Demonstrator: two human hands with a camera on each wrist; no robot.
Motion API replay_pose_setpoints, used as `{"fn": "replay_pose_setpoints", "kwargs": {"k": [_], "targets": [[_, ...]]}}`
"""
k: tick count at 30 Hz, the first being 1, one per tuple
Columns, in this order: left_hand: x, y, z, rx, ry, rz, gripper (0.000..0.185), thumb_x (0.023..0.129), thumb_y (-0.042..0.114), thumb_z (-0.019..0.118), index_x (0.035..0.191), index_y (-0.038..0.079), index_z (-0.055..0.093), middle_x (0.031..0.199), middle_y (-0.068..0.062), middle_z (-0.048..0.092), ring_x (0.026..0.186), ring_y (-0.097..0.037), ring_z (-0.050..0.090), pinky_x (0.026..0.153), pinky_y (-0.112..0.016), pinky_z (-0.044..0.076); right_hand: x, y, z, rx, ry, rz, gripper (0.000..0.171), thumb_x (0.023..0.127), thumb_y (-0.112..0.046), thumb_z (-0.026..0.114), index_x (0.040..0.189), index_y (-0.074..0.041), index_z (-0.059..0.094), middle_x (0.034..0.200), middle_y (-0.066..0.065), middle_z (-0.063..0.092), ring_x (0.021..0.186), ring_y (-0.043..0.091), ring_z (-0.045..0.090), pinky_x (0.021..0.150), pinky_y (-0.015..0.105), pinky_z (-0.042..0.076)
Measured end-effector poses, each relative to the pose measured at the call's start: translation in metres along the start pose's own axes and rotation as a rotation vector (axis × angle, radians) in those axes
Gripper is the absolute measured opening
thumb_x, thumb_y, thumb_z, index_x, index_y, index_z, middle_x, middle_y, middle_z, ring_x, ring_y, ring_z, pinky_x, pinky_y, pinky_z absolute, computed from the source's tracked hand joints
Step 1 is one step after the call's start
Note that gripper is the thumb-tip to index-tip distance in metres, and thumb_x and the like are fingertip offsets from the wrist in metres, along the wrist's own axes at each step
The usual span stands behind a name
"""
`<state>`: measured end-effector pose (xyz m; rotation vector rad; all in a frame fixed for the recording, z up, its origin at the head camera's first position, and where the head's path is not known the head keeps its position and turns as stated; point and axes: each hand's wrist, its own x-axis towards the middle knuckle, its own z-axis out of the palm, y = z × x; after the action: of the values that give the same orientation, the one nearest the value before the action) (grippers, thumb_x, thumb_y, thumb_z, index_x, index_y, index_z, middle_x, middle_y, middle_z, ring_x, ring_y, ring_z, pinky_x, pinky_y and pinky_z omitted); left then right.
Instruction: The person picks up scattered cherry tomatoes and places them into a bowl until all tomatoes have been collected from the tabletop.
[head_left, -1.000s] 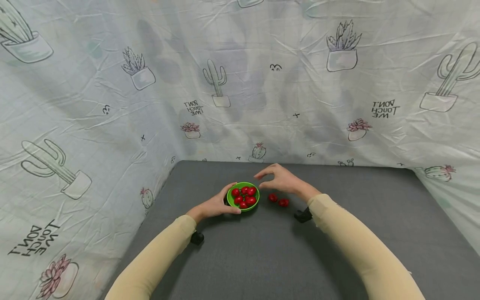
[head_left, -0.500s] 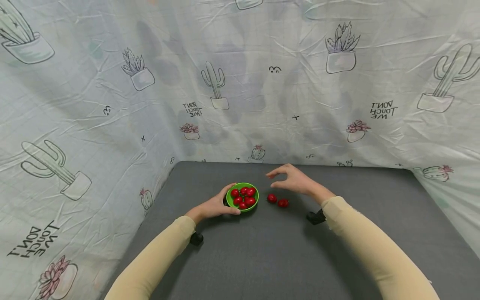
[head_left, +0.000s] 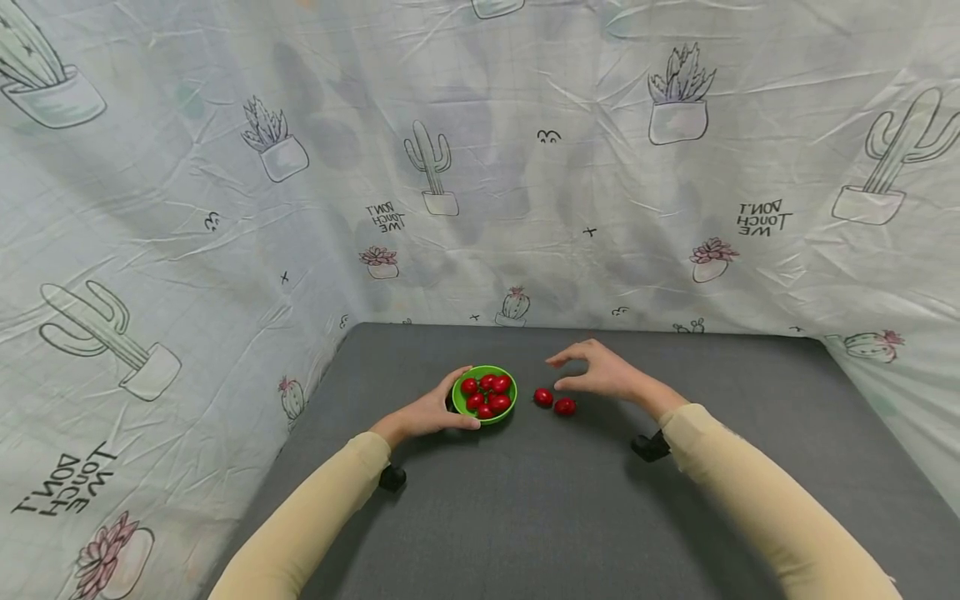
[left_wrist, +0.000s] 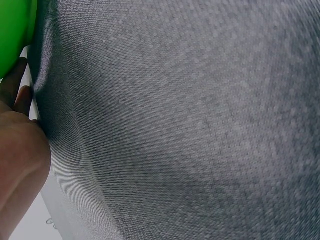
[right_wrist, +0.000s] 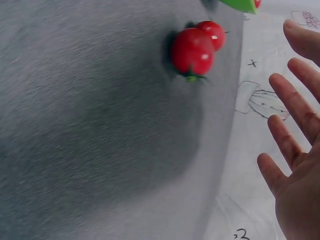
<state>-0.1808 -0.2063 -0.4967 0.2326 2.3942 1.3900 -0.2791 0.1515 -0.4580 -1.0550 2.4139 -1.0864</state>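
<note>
Several red cherry tomatoes (head_left: 486, 401) lie in a small green bowl (head_left: 487, 421) on the grey table. My left hand (head_left: 431, 410) holds the bowl from its left side, thumb at the near rim and fingers round the far side. In the left wrist view only an edge of the bowl (left_wrist: 15, 30) shows. Two loose cherry tomatoes, a nearer one (head_left: 565, 407) and a farther one (head_left: 543, 397), sit right of the bowl; the right wrist view shows a green stem. Above and just right of them hovers my right hand (head_left: 604, 372), fingers spread and holding nothing.
The grey cloth-covered table (head_left: 495, 517) spreads around the bowl. A white curtain (head_left: 510, 183) with cactus drawings hangs behind and at the sides. Each wrist carries a black device, such as the right one (head_left: 650, 447).
My right hand has moved away from the bowl to the right and lowered slightly, now over by the loose tomatoes. The left hand and bowl stay in place.
</note>
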Motion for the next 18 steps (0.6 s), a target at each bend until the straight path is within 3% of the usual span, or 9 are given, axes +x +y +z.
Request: {"fn": "replay_pose_setpoints", "kwargs": {"k": [6, 18], "targets": [[0.002, -0.003, -0.001, 0.004, -0.004, 0.005, 0.097, 0.090, 0.031, 0.080, 0.164, 0.027, 0.017, 0.164, -0.007, 0.023, 0.148, -0.027, 0.027, 0.117, -0.056, 0.026, -0.009, 0.006, 0.006, -0.041, -0.027, 0.026, 0.050, 0.094, -0.033, 0.077, 0.139, -0.014, 0.066, 0.139, 0.007, 0.059, 0.140, 0.040, 0.033, 0.107, 0.067, 0.030], [0.002, -0.003, -0.001, -0.006, -0.018, 0.016, 0.094, 0.092, 0.029, 0.078, 0.164, 0.028, 0.017, 0.164, -0.008, 0.022, 0.148, -0.028, 0.026, 0.117, -0.055, 0.026, -0.019, 0.021, 0.016, -0.092, -0.065, 0.055, 0.052, 0.091, -0.034, 0.080, 0.138, -0.017, 0.066, 0.140, 0.006, 0.060, 0.136, 0.038, 0.038, 0.105, 0.065, 0.035]]}}
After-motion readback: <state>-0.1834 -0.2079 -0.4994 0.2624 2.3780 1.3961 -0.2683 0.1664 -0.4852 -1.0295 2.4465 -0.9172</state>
